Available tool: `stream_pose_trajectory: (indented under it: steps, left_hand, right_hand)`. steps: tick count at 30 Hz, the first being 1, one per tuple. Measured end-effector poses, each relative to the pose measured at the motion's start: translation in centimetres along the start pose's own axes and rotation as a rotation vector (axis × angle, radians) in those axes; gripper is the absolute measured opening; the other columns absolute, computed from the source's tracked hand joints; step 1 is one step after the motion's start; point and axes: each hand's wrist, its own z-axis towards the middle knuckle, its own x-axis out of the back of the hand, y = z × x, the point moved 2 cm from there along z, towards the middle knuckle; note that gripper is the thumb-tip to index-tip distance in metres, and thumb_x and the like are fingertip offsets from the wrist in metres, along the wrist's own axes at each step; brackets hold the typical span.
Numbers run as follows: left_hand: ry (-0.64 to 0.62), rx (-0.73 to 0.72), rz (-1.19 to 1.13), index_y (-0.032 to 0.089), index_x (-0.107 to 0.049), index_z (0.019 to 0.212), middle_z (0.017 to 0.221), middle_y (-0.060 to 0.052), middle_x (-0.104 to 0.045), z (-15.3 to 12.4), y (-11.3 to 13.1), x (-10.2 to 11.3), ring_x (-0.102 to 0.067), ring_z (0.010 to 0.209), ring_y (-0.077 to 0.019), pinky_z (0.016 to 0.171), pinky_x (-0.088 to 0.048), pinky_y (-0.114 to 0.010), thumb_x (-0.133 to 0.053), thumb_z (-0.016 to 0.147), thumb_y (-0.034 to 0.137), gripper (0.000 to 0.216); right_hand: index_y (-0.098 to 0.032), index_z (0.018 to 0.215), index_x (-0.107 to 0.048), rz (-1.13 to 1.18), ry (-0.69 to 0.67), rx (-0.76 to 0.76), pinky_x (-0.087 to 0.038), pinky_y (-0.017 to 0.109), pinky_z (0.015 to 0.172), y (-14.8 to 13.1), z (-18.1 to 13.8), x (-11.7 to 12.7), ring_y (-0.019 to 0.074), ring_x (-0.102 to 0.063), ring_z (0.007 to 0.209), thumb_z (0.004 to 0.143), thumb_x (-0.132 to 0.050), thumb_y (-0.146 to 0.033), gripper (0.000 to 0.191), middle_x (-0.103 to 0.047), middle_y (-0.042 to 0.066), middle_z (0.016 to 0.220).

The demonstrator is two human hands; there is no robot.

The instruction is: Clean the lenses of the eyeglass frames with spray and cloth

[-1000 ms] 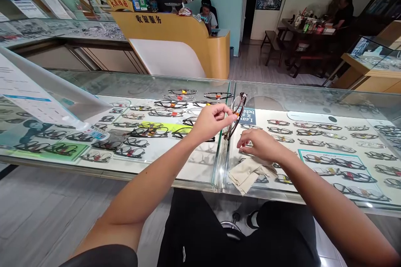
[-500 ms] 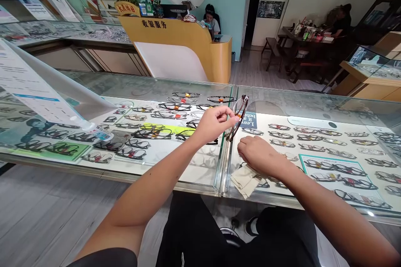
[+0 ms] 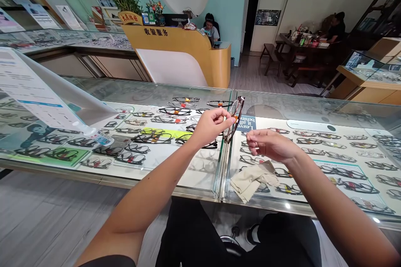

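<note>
My left hand [image 3: 210, 126] pinches a pair of brown-framed glasses [image 3: 234, 117] and holds them upright above the seam of the glass counter [image 3: 175, 179]. My right hand [image 3: 269, 145] hovers just right of the glasses, lifted off the counter, fingers loosely curled with nothing visible in them. A beige cleaning cloth [image 3: 252, 178] lies crumpled on the glass below the right hand, not touched by it.
Rows of spectacle frames [image 3: 147, 133] lie inside the display case under the glass. A tilted sign stand [image 3: 37, 91] sits at the left. Beyond are a yellow reception desk [image 3: 181, 49] with a seated person [image 3: 210, 26], and another person [image 3: 336, 29] at a table.
My right hand has risen off the cloth and left it on the glass. The left hand keeps the glasses in about the same spot. The camera has tilted up slightly.
</note>
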Motion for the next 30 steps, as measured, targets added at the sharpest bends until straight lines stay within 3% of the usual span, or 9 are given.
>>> stream_pose_trajectory:
  steps: [9,30]
  left_hand:
    - [-0.075,0.027,-0.021,0.019,-0.068,0.082,0.061,0.009,-0.025,-0.66,0.26,-0.58,-0.026,0.057,-0.0096,0.059,-0.026,-0.025,-0.080,0.086,0.050,0.034]
    - [-0.057,0.003,-0.023,0.019,-0.067,0.081,0.059,0.010,-0.026,-0.77,0.85,-0.53,-0.025,0.056,-0.0094,0.059,-0.025,-0.026,-0.078,0.086,0.046,0.030]
  right_hand:
    - [-0.015,0.085,-0.074,0.139,0.019,-0.019,-0.049,0.021,0.062,0.32,0.28,0.35,0.0082,-0.057,0.067,0.077,-0.099,-0.038,0.035,-0.061,-0.001,0.078]
    - [-0.016,0.091,-0.073,0.179,-0.036,-0.045,-0.049,0.023,0.064,0.41,0.05,0.17,0.0100,-0.059,0.070,0.084,-0.092,-0.035,0.028,-0.061,-0.001,0.082]
